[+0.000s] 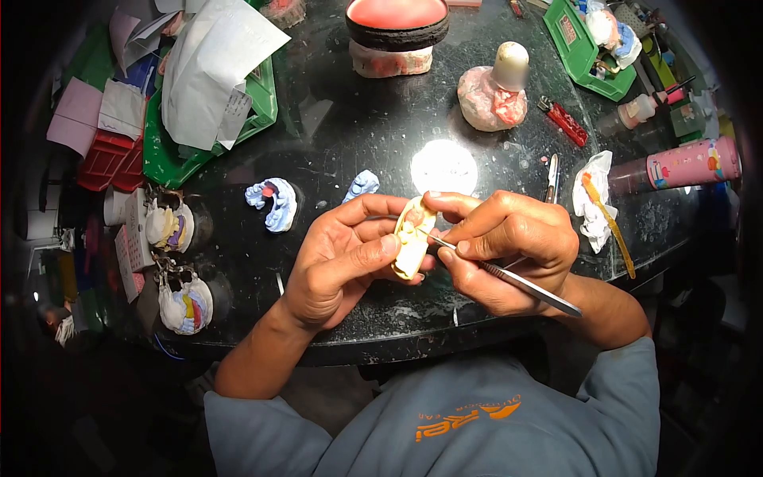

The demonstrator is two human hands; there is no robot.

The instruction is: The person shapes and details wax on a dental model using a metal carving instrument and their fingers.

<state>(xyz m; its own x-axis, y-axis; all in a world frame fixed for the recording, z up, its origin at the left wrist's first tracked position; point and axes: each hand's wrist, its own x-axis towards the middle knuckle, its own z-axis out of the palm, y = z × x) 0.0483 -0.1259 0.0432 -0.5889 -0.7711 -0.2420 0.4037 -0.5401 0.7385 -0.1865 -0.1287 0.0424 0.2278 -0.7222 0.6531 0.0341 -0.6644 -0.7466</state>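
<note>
Between the thumb and fingers of my left hand [342, 258] is a small yellow dental model [411, 253], held over the dark table near its front edge. My right hand [513, 250] is closed round a thin metal carving tool [528, 288], whose tip touches the middle of the model. The right index finger rests at the model's upper end. Just behind my left fingers lies a small blue piece [363, 184], partly hidden. Further left is a blue and white arch-shaped model [274, 207].
Two mounted models [171, 230] [187, 306] stand at left, near a green bin [266, 99] with papers. A red wax pot [397, 20], a burner on a pink-stained base [493, 103], a red lighter [566, 123], a knife [551, 176], a tissue [592, 203] and a pink can [693, 164] are behind and right.
</note>
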